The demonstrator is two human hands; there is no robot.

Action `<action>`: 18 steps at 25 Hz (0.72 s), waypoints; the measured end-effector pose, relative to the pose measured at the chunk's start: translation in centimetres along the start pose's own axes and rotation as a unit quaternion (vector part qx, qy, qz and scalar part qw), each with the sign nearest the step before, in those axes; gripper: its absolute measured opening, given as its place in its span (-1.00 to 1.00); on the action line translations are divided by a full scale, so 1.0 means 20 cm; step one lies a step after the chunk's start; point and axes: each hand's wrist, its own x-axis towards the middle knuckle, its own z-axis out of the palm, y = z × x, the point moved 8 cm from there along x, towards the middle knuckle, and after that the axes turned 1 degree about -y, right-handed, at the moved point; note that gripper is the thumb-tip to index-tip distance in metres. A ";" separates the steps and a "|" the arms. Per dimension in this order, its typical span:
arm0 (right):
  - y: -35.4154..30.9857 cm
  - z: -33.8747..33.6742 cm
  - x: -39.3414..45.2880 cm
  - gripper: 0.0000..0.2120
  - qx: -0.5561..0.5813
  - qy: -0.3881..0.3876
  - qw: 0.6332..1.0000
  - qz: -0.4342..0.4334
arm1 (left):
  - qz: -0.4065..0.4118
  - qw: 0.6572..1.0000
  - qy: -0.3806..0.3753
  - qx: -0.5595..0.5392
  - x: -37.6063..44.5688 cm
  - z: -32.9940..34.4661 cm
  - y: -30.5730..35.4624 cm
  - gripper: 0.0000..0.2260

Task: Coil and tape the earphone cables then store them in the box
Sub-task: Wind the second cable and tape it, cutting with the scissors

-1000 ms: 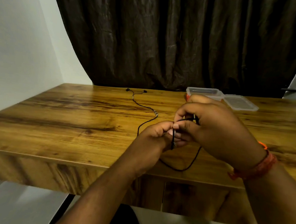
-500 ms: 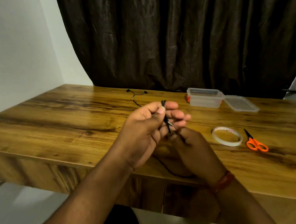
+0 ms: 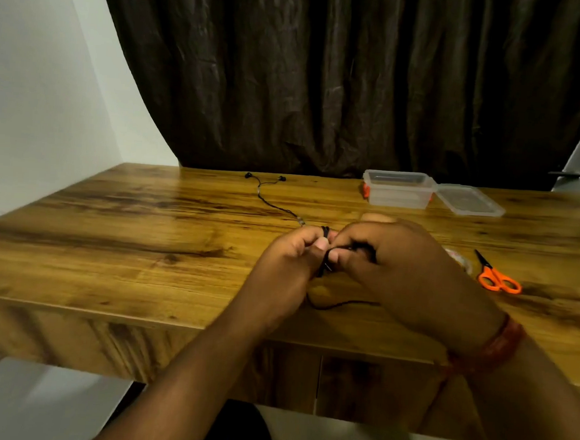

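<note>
Two hands work close together above the wooden table (image 3: pixel 142 244), and the risks below run from the largest item to the smallest.

Table: the uncoiled run of the black earphone cable (image 3: pixel 276 205) lies on the surface beyond the grip, leading away to the earbuds (image 3: pixel 264 177) near the far edge. Drag across the wood could likely pull a loop loose as more cable is drawn in.

Clear plastic box (image 3: pixel 398 193) and its lid (image 3: pixel 468 200): both sit well beyond the grip and to its right, the box open. No hazard is apparent yet.

Left hand (image 3: pixel 285 264): clenched on a small bundle of cable loops, thumb pressed down on top. If the pinch relaxes, the bundle would probably spring open.

Right hand (image 3: pixel 395 268): its fingertips pinch the cable just beside the left thumb, feeding the next turn. A slack loop hangs below the grip and touches the table; it could snag or twist.

Orange scissors (image 3: pixel 497 277): to the right of the grip. The tape roll (image 3: pixel 462 261) is mostly hidden behind the right hand. Reaching for either requires freeing one hand, which is the likeliest point for the coil to unwind.
</note>
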 end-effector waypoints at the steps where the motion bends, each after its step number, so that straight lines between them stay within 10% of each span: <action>1: 0.00 -0.02 0.02 -0.94 -0.015 0.001 1.000 -0.005 | -0.005 1.000 -0.016 -0.001 -0.01 0.03 -0.01 -0.79; 6: 0.04 -0.11 0.10 -0.92 -0.017 0.049 0.998 -0.022 | -0.013 0.989 -0.069 -0.134 -0.09 0.10 0.01 -0.73; 13: 0.20 0.17 0.06 -0.79 0.305 0.025 0.950 0.068 | 0.036 0.970 -0.071 -0.230 -0.10 0.09 0.17 -0.75; 18: 0.14 0.30 -0.04 -0.83 0.164 0.009 0.986 0.040 | 0.026 0.967 0.006 -0.252 -0.02 -0.02 0.21 -0.76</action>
